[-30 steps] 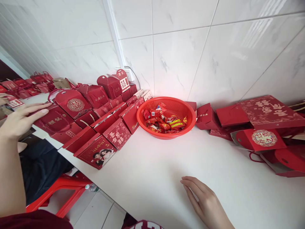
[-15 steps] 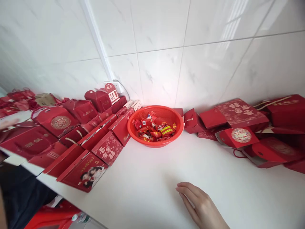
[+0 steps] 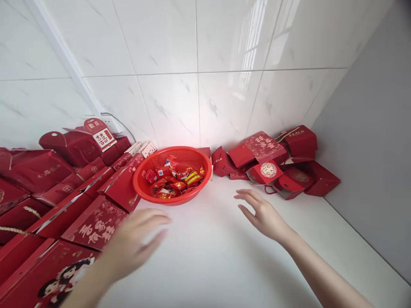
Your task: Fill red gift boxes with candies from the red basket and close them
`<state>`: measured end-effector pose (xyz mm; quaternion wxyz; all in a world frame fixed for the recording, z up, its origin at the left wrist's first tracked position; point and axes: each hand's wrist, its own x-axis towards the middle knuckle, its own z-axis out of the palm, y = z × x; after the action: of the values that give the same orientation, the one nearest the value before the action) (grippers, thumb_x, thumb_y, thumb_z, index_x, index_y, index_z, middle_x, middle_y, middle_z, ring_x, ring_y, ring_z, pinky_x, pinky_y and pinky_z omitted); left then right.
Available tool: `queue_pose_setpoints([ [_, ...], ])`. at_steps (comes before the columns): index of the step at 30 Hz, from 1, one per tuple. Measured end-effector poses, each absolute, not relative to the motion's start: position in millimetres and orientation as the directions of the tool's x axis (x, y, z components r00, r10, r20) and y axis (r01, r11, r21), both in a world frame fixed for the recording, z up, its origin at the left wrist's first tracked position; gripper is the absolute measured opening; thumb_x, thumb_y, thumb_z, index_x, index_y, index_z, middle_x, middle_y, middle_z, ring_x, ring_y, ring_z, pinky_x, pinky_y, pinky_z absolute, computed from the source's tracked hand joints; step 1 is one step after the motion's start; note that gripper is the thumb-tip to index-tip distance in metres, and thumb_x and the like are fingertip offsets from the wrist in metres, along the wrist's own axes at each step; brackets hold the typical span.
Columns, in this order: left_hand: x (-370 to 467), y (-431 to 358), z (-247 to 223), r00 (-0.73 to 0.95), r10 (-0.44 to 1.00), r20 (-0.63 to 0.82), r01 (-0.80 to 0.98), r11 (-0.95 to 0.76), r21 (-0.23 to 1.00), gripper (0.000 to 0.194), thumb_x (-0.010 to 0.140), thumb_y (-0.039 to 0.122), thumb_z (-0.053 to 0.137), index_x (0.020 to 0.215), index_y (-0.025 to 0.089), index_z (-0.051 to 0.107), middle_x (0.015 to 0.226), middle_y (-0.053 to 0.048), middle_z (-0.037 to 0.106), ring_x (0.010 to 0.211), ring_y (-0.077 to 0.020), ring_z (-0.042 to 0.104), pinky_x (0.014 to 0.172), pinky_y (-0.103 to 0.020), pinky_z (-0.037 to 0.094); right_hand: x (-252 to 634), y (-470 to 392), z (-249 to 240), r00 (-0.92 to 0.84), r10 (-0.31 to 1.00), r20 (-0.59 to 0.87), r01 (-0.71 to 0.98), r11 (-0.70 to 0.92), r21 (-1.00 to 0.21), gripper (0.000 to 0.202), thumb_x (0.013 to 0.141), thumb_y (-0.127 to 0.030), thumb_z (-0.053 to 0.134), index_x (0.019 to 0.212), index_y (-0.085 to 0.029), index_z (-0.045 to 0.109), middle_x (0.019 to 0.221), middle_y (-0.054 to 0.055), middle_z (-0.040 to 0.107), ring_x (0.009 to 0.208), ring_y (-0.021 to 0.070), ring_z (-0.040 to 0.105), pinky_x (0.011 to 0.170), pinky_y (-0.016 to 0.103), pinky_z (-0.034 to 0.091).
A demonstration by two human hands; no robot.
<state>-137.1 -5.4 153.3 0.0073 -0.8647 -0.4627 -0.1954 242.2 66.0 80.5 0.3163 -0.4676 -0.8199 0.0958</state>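
Note:
Over the white table (image 3: pixel 205 256), my left hand (image 3: pixel 131 244) is raised in front of the red boxes, blurred, with thumb and fingers apart and nothing held. My right hand (image 3: pixel 261 214) hovers to the right of the red basket (image 3: pixel 173 201), fingers apart and holding nothing. Wrapped candies (image 3: pixel 178 186) in red and yellow lie inside the basket, which stands near the wall. Neither hand touches the basket.
Rows of red gift boxes (image 3: pixel 90 222) fill the left side. More red boxes (image 3: pixel 266 147) are heaped at the back right against the tiled wall (image 3: pixel 224 98). A grey panel (image 3: pixel 369 145) borders the table's right side. A socket (image 3: pixel 111 124) is on the wall.
The view has turned right, so the basket appears further left. My left hand has come into view, and my right hand has moved forward, its fingers more spread.

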Motion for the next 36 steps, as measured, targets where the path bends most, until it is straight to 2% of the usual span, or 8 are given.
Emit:
queue_pose_setpoints([
  [2, -89.3, 19.3, 106.7, 0.655, 0.733, 0.182, 0.705, -0.68, 0.203, 0.04, 0.091, 0.04, 0.058, 0.13, 0.035, 0.058, 0.138, -0.003, 0.059, 0.127, -0.0259, 0.055, 0.107, -0.043, 0.047, 248.5, 97.1, 87.7, -0.288, 0.826, 0.484, 0.727, 0.518, -0.452, 0.023, 0.097, -0.025, 0.047, 0.115, -0.023, 0.062, 0.135, 0.01, 0.053, 0.126, 0.026, 0.052, 0.104, 0.046, 0.046],
  [4, -50.4, 33.7, 63.3, 0.775, 0.631, 0.037, 0.602, -0.755, 0.259, 0.062, 0.089, 0.046, 0.06, 0.147, 0.035, 0.04, 0.157, -0.005, 0.036, 0.143, -0.0311, 0.036, 0.118, -0.058, 0.031, 258.0, 128.7, 91.1, -0.164, 0.843, 0.512, 0.75, 0.444, -0.49, 0.016, 0.092, -0.026, 0.054, 0.094, -0.02, 0.068, 0.133, 0.011, 0.054, 0.128, 0.0287, 0.049, 0.107, 0.049, 0.04],
  [8, -20.7, 41.7, 15.5, 0.764, 0.645, -0.013, 0.611, -0.717, 0.336, 0.063, 0.096, 0.04, 0.049, 0.154, 0.034, 0.023, 0.162, -0.006, 0.021, 0.149, -0.0318, 0.023, 0.118, -0.066, 0.017, 269.7, 177.8, 87.2, -0.037, 0.849, 0.528, 0.769, 0.361, -0.527, 0.019, 0.087, -0.025, 0.055, 0.073, -0.018, 0.066, 0.124, 0.014, 0.058, 0.127, 0.0328, 0.049, 0.107, 0.054, 0.037],
  [15, -28.2, 51.7, 16.0, 0.774, 0.632, -0.045, 0.597, -0.704, 0.384, 0.067, 0.096, 0.042, 0.049, 0.155, 0.038, 0.016, 0.163, -0.001, 0.014, 0.15, -0.0297, 0.018, 0.12, -0.063, 0.015, 215.2, 211.7, 58.5, 0.124, 0.82, 0.559, 0.722, 0.312, -0.617, 0.027, 0.092, -0.03, 0.049, 0.113, -0.014, 0.056, 0.109, 0.016, 0.061, 0.1, 0.0259, 0.061, 0.088, 0.041, 0.052],
  [24, -29.4, 55.1, 15.4, 0.781, 0.622, -0.066, 0.587, -0.692, 0.421, 0.067, 0.096, 0.044, 0.049, 0.155, 0.038, 0.017, 0.163, -0.001, 0.014, 0.15, -0.0305, 0.018, 0.12, -0.063, 0.015, 172.1, 275.6, 111.8, 0.035, 0.856, 0.516, 0.792, 0.291, -0.536, 0.042, 0.097, -0.029, 0.042, 0.137, -0.015, 0.042, 0.141, 0.017, 0.051, 0.132, 0.0271, 0.044, 0.109, 0.042, 0.035],
  [28, -29.8, 54.5, 16.7, 0.787, 0.614, -0.067, 0.576, -0.691, 0.438, 0.067, 0.096, 0.046, 0.049, 0.155, 0.037, 0.018, 0.163, -0.002, 0.014, 0.15, -0.0311, 0.018, 0.12, -0.063, 0.015, 167.2, 314.5, 128.1, 0.082, 0.925, 0.372, 0.813, 0.154, -0.561, 0.054, 0.087, -0.018, 0.058, 0.136, -0.004, 0.043, 0.118, 0.024, 0.066, 0.117, 0.0351, 0.058, 0.108, 0.057, 0.029],
  [31, -30.8, 54.1, 16.6, 0.789, 0.612, -0.055, 0.567, -0.692, 0.446, 0.068, 0.095, 0.046, 0.049, 0.155, 0.036, 0.018, 0.163, -0.002, 0.014, 0.15, -0.031, 0.018, 0.12, -0.062, 0.015, 170.7, 319.0, 133.0, 0.088, 0.926, 0.368, 0.795, 0.158, -0.586, 0.053, 0.083, -0.012, 0.057, 0.135, -0.009, 0.047, 0.102, 0.017, 0.072, 0.103, 0.0321, 0.066, 0.099, 0.05, 0.041],
  [36, -31.8, 53.9, 18.6, 0.788, 0.61, -0.082, 0.576, -0.683, 0.45, 0.065, 0.096, 0.048, 0.047, 0.155, 0.036, 0.019, 0.163, -0.002, 0.014, 0.15, -0.0296, 0.016, 0.12, -0.062, 0.014, 200.6, 297.5, 166.4, 0.18, 0.794, 0.58, 0.726, 0.291, -0.623, 0.039, 0.096, -0.019, 0.038, 0.134, -0.02, 0.045, 0.123, 0.011, 0.064, 0.113, 0.022, 0.061, 0.098, 0.038, 0.047],
])
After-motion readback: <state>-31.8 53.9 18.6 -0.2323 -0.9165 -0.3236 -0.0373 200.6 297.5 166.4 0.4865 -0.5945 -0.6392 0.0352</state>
